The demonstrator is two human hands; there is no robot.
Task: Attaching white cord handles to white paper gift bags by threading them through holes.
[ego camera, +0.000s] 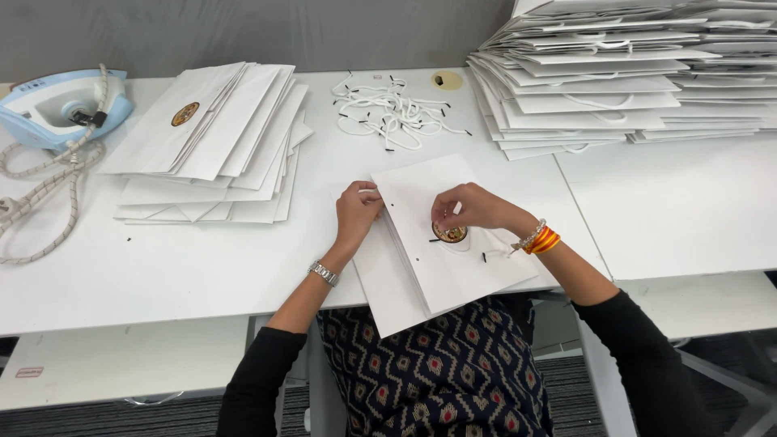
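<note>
A flat white paper bag (441, 271) lies tilted on the white table, with a round gold and brown emblem (450, 235) near its middle. My left hand (356, 212) pinches a white cord at the bag's upper left edge, by a small punched hole. My right hand (469, 209) is closed on the other end of a white cord, just above the emblem. A black-tipped cord end (486, 257) lies on the bag below my right wrist. A steel watch is on my left wrist, orange and beaded bangles on my right.
A fanned pile of flat white bags (212, 137) lies at the left, a tall stack of bags with handles (631, 73) at the back right. Loose white cords (388, 109) sit behind the bag. A pale blue iron (57, 105) with its cable rests far left.
</note>
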